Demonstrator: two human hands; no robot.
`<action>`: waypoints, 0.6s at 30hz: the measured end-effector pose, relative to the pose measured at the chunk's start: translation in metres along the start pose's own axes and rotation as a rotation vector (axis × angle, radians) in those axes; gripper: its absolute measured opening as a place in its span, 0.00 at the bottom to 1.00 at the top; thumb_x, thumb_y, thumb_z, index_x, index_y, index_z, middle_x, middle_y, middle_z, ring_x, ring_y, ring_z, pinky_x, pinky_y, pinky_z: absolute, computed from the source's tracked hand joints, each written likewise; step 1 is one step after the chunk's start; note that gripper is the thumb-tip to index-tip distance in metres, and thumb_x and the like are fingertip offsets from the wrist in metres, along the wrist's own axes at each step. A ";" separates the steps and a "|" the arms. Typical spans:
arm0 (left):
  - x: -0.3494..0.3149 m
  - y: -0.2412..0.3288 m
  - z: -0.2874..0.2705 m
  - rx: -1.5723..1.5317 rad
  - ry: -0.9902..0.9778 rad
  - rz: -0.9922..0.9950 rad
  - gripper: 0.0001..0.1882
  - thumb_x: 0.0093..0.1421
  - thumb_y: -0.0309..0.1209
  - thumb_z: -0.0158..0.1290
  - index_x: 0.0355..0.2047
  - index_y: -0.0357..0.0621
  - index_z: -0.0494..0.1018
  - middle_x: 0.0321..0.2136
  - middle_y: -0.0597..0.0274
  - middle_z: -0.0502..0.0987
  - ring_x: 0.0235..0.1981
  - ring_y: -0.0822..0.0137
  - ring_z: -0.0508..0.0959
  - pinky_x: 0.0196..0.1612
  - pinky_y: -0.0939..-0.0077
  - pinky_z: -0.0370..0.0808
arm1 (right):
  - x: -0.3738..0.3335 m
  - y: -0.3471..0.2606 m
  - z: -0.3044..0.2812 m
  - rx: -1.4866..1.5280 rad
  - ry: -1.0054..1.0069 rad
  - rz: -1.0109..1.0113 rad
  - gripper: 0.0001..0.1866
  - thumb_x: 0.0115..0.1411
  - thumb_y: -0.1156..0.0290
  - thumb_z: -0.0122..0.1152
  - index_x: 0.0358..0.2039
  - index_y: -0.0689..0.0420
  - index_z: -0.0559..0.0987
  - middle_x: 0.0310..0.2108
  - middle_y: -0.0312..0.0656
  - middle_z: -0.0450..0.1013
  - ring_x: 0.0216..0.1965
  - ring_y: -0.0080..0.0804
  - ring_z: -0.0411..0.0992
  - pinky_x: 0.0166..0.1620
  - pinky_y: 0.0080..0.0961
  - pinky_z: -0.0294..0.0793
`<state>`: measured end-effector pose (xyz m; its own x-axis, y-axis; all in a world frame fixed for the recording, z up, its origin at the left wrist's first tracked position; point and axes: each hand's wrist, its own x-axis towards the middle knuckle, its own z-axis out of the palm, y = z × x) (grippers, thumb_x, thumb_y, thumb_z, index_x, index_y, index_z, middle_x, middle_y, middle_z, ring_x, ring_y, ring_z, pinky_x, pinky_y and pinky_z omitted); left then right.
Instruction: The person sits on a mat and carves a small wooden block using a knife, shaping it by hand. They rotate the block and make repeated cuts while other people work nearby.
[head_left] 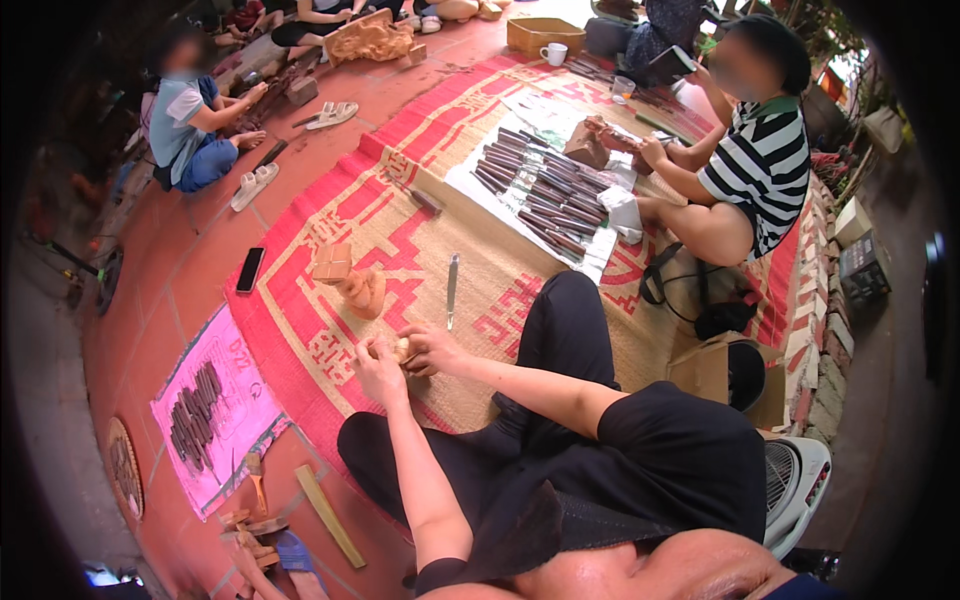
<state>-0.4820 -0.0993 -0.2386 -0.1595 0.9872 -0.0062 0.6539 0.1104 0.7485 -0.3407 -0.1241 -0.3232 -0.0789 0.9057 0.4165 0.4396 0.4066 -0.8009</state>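
Small pale piece (pixel 402 349) held from both sides

The left hand (pixel 378 372) and right hand (pixel 435 352) grasp it together, seemingly for steadiness; its shape is hard to tell. Beyond the right hand, a slim tool (pixel 453 290) lies apparently within reach.

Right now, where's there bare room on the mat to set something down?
The mat is bare between the metal tool and the white sheet, and between the carving and the pink sheet. It's crowded just beyond your left hand, where the carving and block stand. Dark tools take up much of both sheets.
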 end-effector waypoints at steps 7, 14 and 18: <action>-0.001 -0.002 0.002 -0.015 -0.003 0.018 0.24 0.61 0.54 0.46 0.42 0.48 0.71 0.42 0.49 0.71 0.42 0.50 0.74 0.43 0.56 0.71 | -0.012 0.046 0.000 -0.014 0.037 0.099 0.16 0.46 0.66 0.67 0.36 0.57 0.80 0.45 0.42 0.71 0.51 0.42 0.67 0.54 0.37 0.66; 0.001 -0.001 0.007 0.012 0.004 0.037 0.24 0.60 0.55 0.47 0.42 0.47 0.72 0.40 0.46 0.71 0.43 0.47 0.73 0.44 0.55 0.70 | -0.009 0.019 -0.009 0.077 0.050 0.361 0.18 0.47 0.67 0.67 0.39 0.60 0.78 0.47 0.46 0.71 0.49 0.42 0.69 0.52 0.33 0.68; 0.005 -0.003 0.005 0.022 0.015 0.023 0.25 0.60 0.56 0.48 0.42 0.47 0.72 0.40 0.45 0.72 0.43 0.47 0.74 0.44 0.54 0.70 | -0.003 0.004 -0.016 0.061 0.143 0.315 0.17 0.47 0.64 0.68 0.36 0.60 0.77 0.42 0.45 0.72 0.44 0.42 0.70 0.47 0.33 0.70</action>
<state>-0.4814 -0.0944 -0.2438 -0.1552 0.9877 0.0207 0.6734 0.0905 0.7338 -0.3245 -0.1266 -0.3208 0.1801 0.9637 0.1969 0.3681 0.1196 -0.9221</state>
